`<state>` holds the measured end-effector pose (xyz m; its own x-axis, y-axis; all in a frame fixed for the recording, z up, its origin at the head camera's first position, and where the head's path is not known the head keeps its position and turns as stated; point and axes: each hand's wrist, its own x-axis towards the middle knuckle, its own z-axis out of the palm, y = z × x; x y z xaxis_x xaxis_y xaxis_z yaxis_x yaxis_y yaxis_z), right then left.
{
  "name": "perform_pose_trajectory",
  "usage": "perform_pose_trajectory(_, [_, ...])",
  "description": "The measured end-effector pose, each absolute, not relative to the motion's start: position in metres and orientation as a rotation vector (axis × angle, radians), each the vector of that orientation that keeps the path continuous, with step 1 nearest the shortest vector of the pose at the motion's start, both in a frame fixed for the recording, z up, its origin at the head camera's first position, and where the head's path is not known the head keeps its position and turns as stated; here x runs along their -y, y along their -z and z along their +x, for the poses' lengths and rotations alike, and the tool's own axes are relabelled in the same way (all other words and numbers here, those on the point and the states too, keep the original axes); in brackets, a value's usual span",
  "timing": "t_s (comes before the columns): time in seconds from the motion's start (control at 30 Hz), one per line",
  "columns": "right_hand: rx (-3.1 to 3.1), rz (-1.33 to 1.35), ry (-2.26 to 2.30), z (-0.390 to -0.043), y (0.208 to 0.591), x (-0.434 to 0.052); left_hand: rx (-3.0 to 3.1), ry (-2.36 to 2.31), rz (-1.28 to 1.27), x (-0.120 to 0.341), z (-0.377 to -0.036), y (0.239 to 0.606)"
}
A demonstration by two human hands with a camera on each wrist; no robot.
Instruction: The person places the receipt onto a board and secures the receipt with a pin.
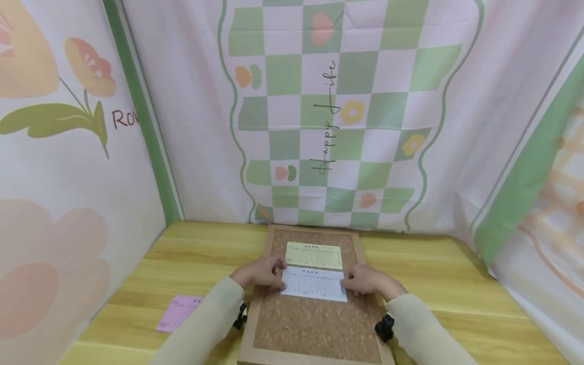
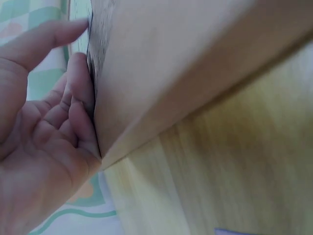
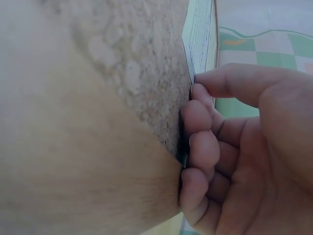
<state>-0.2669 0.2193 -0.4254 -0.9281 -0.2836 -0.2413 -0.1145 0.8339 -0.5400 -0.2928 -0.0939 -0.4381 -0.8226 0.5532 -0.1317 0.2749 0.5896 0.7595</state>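
A white printed form slip lies across the middle of a wood-framed cork board. My left hand holds its left edge, the thumb at the paper and the other fingers curled against the board. At the opposite edge my right hand pinches the slip between thumb and index finger, as the right wrist view shows; its other fingers curl down onto the cork and frame. Just above the white slip, a yellow form slip lies flat on the cork, their long edges close together and nearly parallel.
A pink form slip lies on the wooden table to the left, partly covered by my left sleeve. Behind the board hangs a checkered curtain, which meets the table's back edge. More printed fabric hangs at both sides.
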Motion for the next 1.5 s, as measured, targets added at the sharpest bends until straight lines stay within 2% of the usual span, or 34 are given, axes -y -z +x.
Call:
perform_pose_trajectory(0.77, [-2.677,-0.358,0.801,-0.265,0.424,-0.221,-2.397,-1.105,0.714,0.1,-0.296,0.44])
perform_pose_trajectory(1.13, [-2.543,-0.514,0.974,-0.264,0.416,-0.239,-2.397,-1.104,0.717,0.098,-0.295,0.44])
perform_pose_trajectory(1.5, [-2.635,-0.479,1.002,-0.262,0.408,-0.268,-2.391,-1.119,0.707,0.098,-0.296,0.437])
